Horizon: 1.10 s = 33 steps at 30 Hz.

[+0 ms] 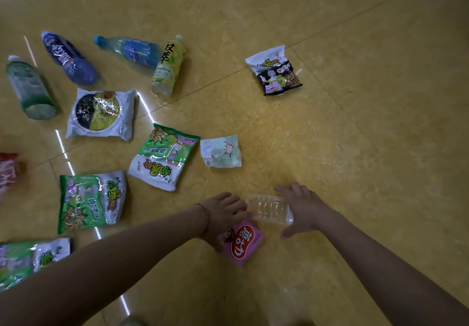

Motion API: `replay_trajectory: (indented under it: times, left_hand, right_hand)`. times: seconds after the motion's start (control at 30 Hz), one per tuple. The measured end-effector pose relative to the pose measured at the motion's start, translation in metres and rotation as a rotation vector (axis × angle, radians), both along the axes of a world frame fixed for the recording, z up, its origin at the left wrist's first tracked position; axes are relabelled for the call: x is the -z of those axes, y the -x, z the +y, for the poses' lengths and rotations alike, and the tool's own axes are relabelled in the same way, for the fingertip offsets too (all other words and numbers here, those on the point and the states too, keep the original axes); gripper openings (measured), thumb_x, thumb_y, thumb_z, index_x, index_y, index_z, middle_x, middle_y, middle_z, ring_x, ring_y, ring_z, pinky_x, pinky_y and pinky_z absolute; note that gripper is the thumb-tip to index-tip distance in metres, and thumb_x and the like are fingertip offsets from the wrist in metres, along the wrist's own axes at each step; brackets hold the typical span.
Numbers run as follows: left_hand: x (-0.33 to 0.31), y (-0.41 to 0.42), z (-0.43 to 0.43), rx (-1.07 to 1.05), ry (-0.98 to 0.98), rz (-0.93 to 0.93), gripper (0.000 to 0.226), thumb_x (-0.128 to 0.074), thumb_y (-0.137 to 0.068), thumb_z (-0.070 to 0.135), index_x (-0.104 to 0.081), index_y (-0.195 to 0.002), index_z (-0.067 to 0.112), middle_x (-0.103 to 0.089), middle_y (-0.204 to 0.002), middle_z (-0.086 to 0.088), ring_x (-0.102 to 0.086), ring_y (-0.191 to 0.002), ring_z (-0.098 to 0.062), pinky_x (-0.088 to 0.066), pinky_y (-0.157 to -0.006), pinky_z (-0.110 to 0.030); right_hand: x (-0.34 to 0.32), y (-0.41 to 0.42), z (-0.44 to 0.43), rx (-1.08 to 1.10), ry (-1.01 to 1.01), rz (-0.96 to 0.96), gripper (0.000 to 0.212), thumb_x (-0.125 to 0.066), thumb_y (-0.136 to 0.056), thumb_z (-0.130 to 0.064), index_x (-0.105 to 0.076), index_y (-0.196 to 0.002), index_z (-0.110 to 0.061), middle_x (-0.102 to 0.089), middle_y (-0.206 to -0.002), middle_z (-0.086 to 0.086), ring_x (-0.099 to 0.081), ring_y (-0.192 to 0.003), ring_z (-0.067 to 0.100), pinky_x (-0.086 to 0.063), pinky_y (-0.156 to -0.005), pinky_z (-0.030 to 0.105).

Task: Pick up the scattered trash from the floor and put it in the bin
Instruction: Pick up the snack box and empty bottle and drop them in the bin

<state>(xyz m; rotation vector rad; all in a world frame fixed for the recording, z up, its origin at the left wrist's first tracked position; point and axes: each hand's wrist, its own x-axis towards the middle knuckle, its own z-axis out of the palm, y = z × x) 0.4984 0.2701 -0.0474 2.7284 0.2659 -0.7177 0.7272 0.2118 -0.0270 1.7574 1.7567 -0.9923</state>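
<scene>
A clear plastic bottle (269, 209) lies on its side on the yellow floor just in front of me. My right hand (304, 209) spans its base end, fingers over the top and thumb below, gripping it. My left hand (223, 214) is at the bottle's other end, its fingers curled over a pink snack packet (241, 243) with a red label, which it holds. No bin is in view.
More trash is scattered on the floor: a small pale wrapper (220, 152), a green-and-white snack bag (162, 157), another green bag (88, 199), a black-and-white packet (275, 72), a round-print white bag (100, 114), and several bottles (167, 67) at upper left.
</scene>
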Motion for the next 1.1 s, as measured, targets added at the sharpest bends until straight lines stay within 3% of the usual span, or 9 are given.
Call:
replay_trajectory:
  times: [0.2, 0.43, 0.5, 0.57, 0.63, 0.7, 0.87, 0.93, 1.1]
  left_hand:
    - [0.012, 0.008, -0.010, 0.064, -0.088, 0.074, 0.118, -0.078, -0.060, 0.052, -0.005, -0.147, 0.015, -0.014, -0.151, -0.015, -0.013, -0.139, -0.032, 0.004, -0.115, -0.045]
    - [0.026, 0.014, -0.014, 0.075, -0.187, 0.123, 0.126, -0.076, -0.062, 0.053, 0.014, -0.146, 0.027, 0.003, -0.155, -0.016, 0.001, -0.142, -0.035, 0.019, -0.108, -0.048]
    - [0.026, 0.017, -0.013, 0.080, -0.228, 0.131, 0.123, -0.074, -0.062, 0.058, 0.011, -0.146, 0.026, -0.001, -0.155, -0.016, -0.002, -0.142, -0.035, 0.015, -0.112, -0.052]
    - [0.023, 0.021, -0.012, 0.089, -0.292, 0.147, 0.120, -0.074, -0.056, 0.061, -0.004, -0.146, 0.023, -0.028, -0.147, -0.016, -0.027, -0.137, -0.032, -0.004, -0.115, -0.055]
    - [0.025, 0.026, -0.009, 0.046, -0.283, 0.082, 0.117, -0.075, -0.040, 0.066, -0.025, -0.136, 0.022, -0.058, -0.120, -0.005, -0.056, -0.110, -0.024, -0.033, -0.106, -0.049]
    - [0.029, 0.029, -0.009, -0.023, -0.231, 0.038, 0.118, -0.073, -0.037, 0.072, -0.028, -0.132, 0.020, -0.061, -0.111, -0.002, -0.059, -0.098, -0.021, -0.045, -0.095, -0.042]
    - [0.023, 0.032, -0.004, -0.164, -0.196, 0.052, 0.115, -0.066, -0.070, 0.057, 0.010, -0.146, 0.017, -0.032, -0.134, -0.010, -0.035, -0.118, -0.027, -0.031, -0.097, -0.041]
    - [0.018, 0.034, -0.002, -0.215, -0.201, 0.043, 0.114, -0.064, -0.070, 0.057, 0.009, -0.146, 0.015, -0.030, -0.135, -0.011, -0.033, -0.120, -0.027, -0.029, -0.099, -0.041]
    - [0.015, 0.042, 0.008, -0.396, -0.172, -0.021, 0.106, -0.063, -0.063, 0.066, -0.015, -0.142, 0.014, -0.034, -0.134, -0.009, -0.037, -0.121, -0.024, -0.021, -0.111, -0.041]
  right_hand:
    - [0.016, 0.002, -0.018, -0.025, -0.071, -0.041, 0.125, -0.082, -0.056, -0.054, -0.004, -0.150, -0.030, -0.021, -0.145, 0.003, -0.027, -0.134, 0.025, -0.025, -0.112, 0.039]
    - [0.026, 0.015, -0.019, -0.032, -0.177, -0.072, 0.133, -0.081, -0.057, -0.055, 0.013, -0.149, -0.033, -0.010, -0.151, 0.004, -0.018, -0.139, 0.027, -0.015, -0.117, 0.046]
    - [0.027, 0.019, -0.019, -0.029, -0.206, -0.069, 0.134, -0.080, -0.057, -0.056, 0.016, -0.148, -0.034, -0.009, -0.152, 0.004, -0.018, -0.139, 0.028, -0.014, -0.117, 0.046]
    - [0.027, 0.022, -0.020, -0.020, -0.214, -0.078, 0.133, -0.080, -0.058, -0.055, 0.016, -0.148, -0.033, -0.008, -0.152, 0.005, -0.018, -0.139, 0.029, -0.015, -0.117, 0.046]
    - [0.026, 0.022, -0.021, 0.008, -0.203, -0.097, 0.132, -0.081, -0.060, -0.051, 0.015, -0.148, -0.034, -0.008, -0.152, 0.007, -0.019, -0.139, 0.030, -0.016, -0.117, 0.047]
    - [0.024, 0.020, -0.021, 0.044, -0.188, -0.117, 0.127, -0.082, -0.063, -0.045, 0.011, -0.149, -0.033, -0.011, -0.151, 0.009, -0.022, -0.138, 0.030, -0.020, -0.116, 0.046]
    - [0.025, 0.018, -0.023, 0.130, -0.157, -0.165, 0.107, -0.077, -0.072, -0.031, -0.003, -0.148, -0.029, -0.032, -0.135, 0.010, -0.041, -0.124, 0.028, -0.040, -0.100, 0.040]
    - [0.024, 0.019, -0.024, 0.150, -0.155, -0.172, 0.098, -0.075, -0.074, -0.031, -0.009, -0.147, -0.027, -0.035, -0.132, 0.010, -0.044, -0.121, 0.028, -0.042, -0.096, 0.040]
    - [0.020, 0.024, -0.019, 0.287, -0.222, -0.073, 0.086, -0.072, -0.077, -0.036, -0.018, -0.143, -0.021, -0.041, -0.131, 0.010, -0.048, -0.118, 0.030, -0.046, -0.090, 0.040]
